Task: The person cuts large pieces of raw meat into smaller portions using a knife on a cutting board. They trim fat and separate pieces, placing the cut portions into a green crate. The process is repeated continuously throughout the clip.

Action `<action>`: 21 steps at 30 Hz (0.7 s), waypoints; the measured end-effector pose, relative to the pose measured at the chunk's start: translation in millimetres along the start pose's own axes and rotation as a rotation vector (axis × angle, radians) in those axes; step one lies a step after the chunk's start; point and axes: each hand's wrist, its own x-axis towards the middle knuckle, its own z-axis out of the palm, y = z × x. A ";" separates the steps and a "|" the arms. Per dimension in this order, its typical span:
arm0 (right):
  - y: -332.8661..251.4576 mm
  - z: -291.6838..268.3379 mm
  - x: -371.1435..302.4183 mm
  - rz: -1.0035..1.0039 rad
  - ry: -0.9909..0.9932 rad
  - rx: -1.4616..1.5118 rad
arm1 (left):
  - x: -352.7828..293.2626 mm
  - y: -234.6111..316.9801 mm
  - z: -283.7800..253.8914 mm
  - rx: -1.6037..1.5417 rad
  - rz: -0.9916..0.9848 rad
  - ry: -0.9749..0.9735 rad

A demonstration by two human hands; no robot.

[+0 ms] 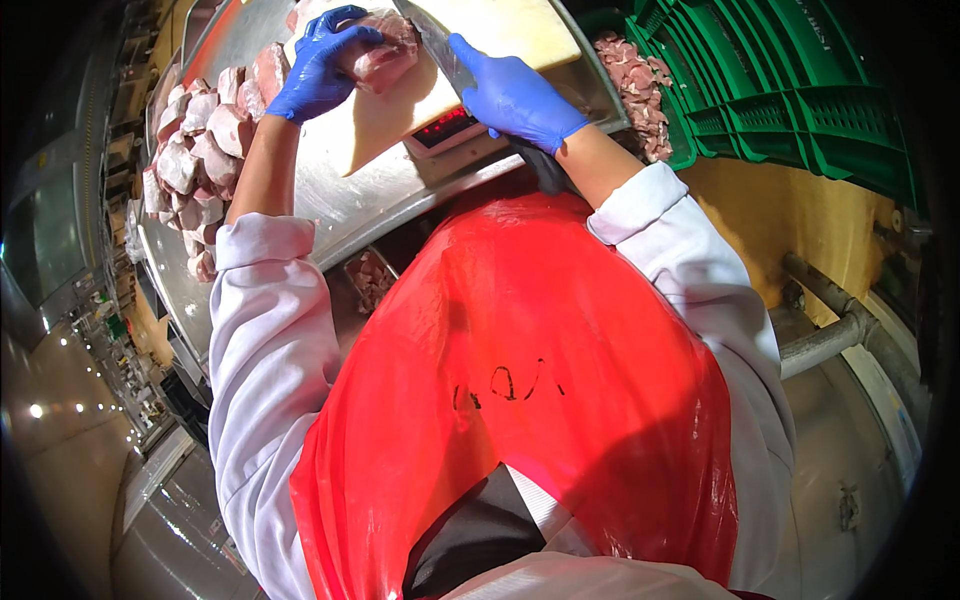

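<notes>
Right grip (518, 98): blue-gloved and closed around the knife (437, 45), one finger stretched along the blade; the handle is hidden from me, but that is where I want the hold.
Left grip (322, 68): blue-gloved, fingers clasping the left side of the raw meat chunk (385, 62).
Meat chunk: on the pale cutting board (378, 132), just beside the blade. I judge it soft but dense, moderately heavy, and slick when wet.
Best hold: I favour a broad press on the side away from the blade, fingertips tucked back; a pinch would likely slide.
Meat pile (205, 140): larger chunks heaped at the left of the steel table (380, 208); I expect them to slip against each other.
Cut pieces (635, 95): small and probably limp, best scooped, beside the green crate (765, 80).
Apron writing: black handwritten marks on the red apron (540, 300), which I leave uncopied.
Scale display (443, 127): glowing red digits, too small for me to read.
Crate lettering: pale characters on the green side; I make out no label on the meat.
</notes>
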 end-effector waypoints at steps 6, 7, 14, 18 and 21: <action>-12.5 9.4 35.6 -0.032 -0.066 -0.152 | -9.4 -2.5 -1.5 0.041 0.031 0.019; -6.8 16.9 53.4 -0.062 -0.050 -0.217 | -7.3 3.7 -5.2 0.034 0.007 0.000; -16.5 34.9 59.7 -0.030 -0.007 -0.297 | -6.6 12.1 -11.4 -0.045 -0.093 0.027; -6.1 22.0 -25.2 -0.031 -0.077 -0.525 | -0.3 6.0 -3.8 -0.127 -0.299 0.094; 13.6 -6.8 -61.9 -0.065 0.022 -0.629 | 18.1 23.8 -17.8 -0.103 -0.413 0.021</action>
